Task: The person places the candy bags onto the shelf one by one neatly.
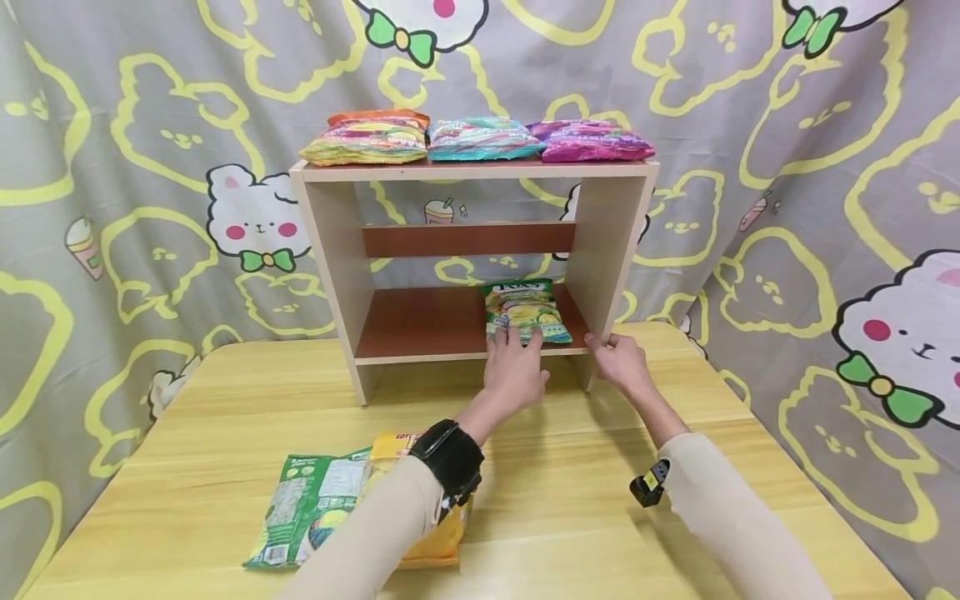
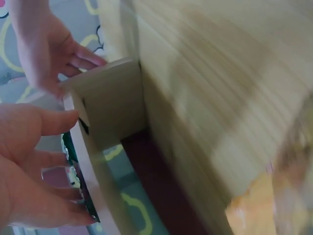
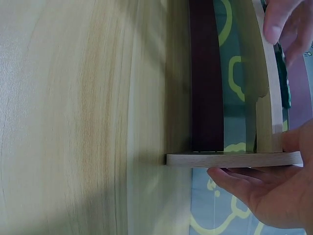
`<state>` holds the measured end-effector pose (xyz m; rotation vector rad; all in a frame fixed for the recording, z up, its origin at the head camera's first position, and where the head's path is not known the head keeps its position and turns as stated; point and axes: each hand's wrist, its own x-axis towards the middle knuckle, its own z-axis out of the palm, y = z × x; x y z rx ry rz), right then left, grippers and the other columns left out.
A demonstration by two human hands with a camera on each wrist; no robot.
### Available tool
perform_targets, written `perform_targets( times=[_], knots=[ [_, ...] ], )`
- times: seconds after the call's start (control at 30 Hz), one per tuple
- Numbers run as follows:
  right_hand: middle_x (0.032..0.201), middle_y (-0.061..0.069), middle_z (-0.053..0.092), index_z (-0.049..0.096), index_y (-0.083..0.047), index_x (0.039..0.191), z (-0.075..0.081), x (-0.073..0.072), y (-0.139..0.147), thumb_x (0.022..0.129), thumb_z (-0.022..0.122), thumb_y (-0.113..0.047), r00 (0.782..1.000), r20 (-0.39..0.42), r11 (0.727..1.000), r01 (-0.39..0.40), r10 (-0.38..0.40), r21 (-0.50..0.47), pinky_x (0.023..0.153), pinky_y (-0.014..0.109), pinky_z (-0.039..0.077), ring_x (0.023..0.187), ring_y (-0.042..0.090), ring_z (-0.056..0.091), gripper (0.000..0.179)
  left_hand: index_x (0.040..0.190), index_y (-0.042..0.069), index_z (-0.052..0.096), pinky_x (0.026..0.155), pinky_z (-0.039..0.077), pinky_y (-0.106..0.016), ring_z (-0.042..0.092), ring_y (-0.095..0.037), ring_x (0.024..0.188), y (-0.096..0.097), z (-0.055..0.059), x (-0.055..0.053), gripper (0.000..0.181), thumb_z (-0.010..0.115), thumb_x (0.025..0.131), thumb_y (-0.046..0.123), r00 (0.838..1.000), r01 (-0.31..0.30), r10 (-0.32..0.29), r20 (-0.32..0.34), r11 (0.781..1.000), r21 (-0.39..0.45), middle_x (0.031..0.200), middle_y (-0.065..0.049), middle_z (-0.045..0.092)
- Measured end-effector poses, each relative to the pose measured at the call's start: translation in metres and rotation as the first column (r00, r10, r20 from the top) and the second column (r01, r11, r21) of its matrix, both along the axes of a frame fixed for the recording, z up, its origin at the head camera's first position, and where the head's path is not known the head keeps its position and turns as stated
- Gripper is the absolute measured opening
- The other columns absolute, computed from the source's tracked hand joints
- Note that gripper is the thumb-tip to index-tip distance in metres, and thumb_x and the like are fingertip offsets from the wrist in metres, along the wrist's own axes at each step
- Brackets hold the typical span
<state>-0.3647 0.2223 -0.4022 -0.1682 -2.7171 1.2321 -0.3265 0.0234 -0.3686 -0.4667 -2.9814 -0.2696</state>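
Observation:
A small two-tier wooden shelf (image 1: 480, 172) stands on the table. On its lower board, at the right end, lies a green snack bag (image 1: 528, 312) with yellow pictures on it. My left hand (image 1: 515, 368) touches the bag's near edge with its fingers stretched out, right at the board's front edge. My right hand (image 1: 621, 363) grips the shelf's right side panel (image 3: 230, 159) low down, with fingers on both faces of the panel. In the left wrist view the bag is mostly hidden behind the left hand (image 2: 36, 166) and the board.
Along the top board lie a yellow bag (image 1: 367, 142) with an orange one behind it, a teal bag (image 1: 483, 139) and a purple bag (image 1: 592, 142). A green bag (image 1: 288, 508) and an orange-yellow bag (image 1: 438, 542) lie at the table's front left, partly under the left forearm. A patterned curtain (image 1: 817, 208) surrounds the table.

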Motion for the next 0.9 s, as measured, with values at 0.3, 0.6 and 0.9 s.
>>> perform_targets(
  times=[0.3,0.6,0.9],
  knots=[
    [0.107,0.027,0.073,0.071,-0.001,0.115,0.001,0.002,0.001,0.103,0.049,-0.045,1.000,-0.022,1.000,-0.007,0.007,-0.003,0.061,0.027,0.049,0.069,0.020,0.072,0.051,0.160,0.024,0.030,0.125,0.022,-0.050,0.029,-0.037,0.150,0.017,-0.002,-0.010,0.067,0.060,0.101,0.036,1.000,0.002,-0.002,0.000,1.000,0.014,0.160,-0.019,0.033],
    [0.089,0.022,0.074,0.073,-0.001,0.104,0.000,0.000,0.001,0.100,0.052,-0.040,0.999,-0.041,1.000,0.003,-0.003,-0.005,0.057,0.028,0.047,0.060,0.011,0.063,0.044,0.159,0.027,0.034,0.125,0.023,-0.049,0.031,-0.034,0.149,0.027,-0.007,-0.019,0.067,0.063,0.098,0.028,1.000,-0.005,0.006,-0.025,0.999,0.051,0.158,-0.016,0.037],
    [0.073,0.014,0.072,0.072,0.002,0.104,0.000,0.001,0.001,0.100,0.052,-0.041,0.999,-0.044,1.000,0.005,-0.005,-0.006,0.055,0.028,0.045,0.059,0.012,0.061,0.048,0.160,0.029,0.031,0.125,0.021,-0.050,0.030,-0.032,0.150,0.035,-0.008,-0.018,0.074,0.067,0.095,0.030,0.999,-0.035,0.036,-0.017,0.998,0.048,0.160,-0.014,0.035]
  ],
)
